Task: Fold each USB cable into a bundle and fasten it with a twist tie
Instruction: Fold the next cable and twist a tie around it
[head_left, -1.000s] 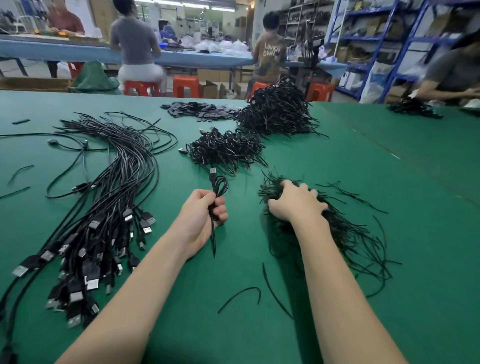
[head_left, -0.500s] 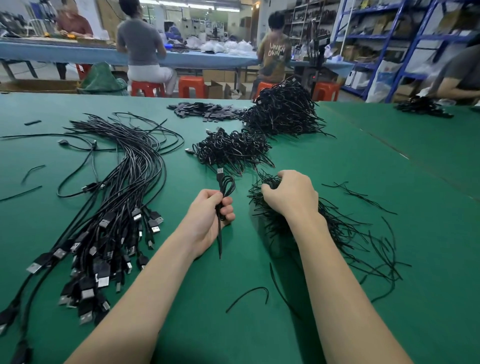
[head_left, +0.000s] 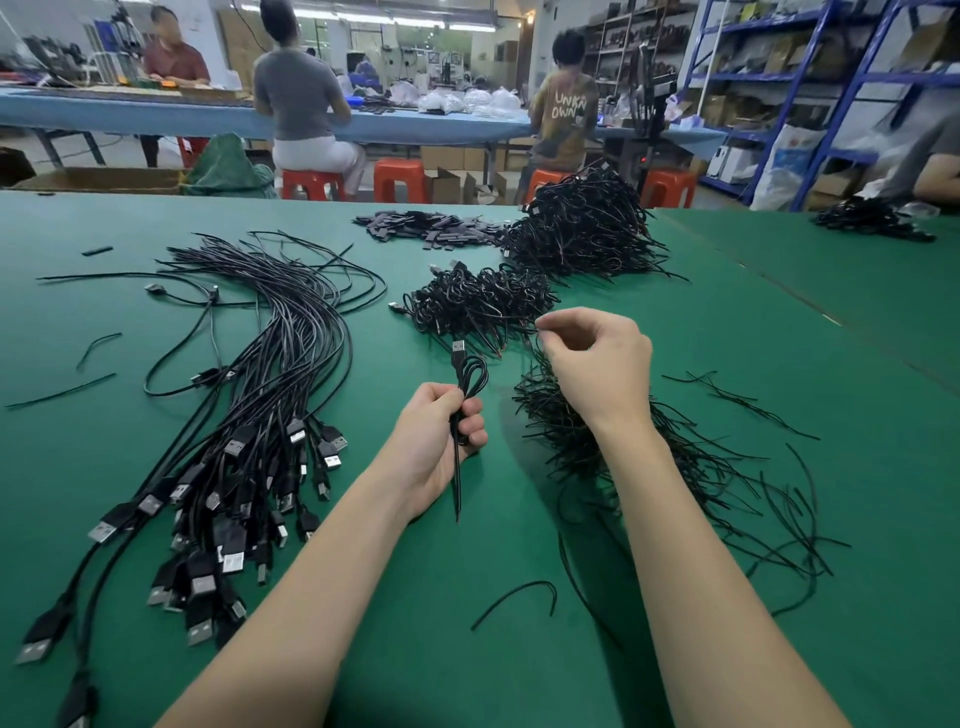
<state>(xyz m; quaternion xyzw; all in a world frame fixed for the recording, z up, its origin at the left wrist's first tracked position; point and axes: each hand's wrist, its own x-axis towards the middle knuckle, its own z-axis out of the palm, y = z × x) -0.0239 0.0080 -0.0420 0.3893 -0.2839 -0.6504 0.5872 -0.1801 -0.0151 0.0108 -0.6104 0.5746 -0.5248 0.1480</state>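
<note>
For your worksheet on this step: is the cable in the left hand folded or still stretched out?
Folded. The cable doubles into a loop above the left hand, which grips it; no tie shows on it.

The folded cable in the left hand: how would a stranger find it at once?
On the green table, look between the loose cables and the twist ties. The left hand grips the folded cable: it alone stands upright, plug on top.

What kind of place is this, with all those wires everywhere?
Probably a small factory or packing workshop. Loose USB cables lie in heaps on a long green table, tied bundles pile up farther back, and other workers sit on stools near blue storage shelves.
</note>
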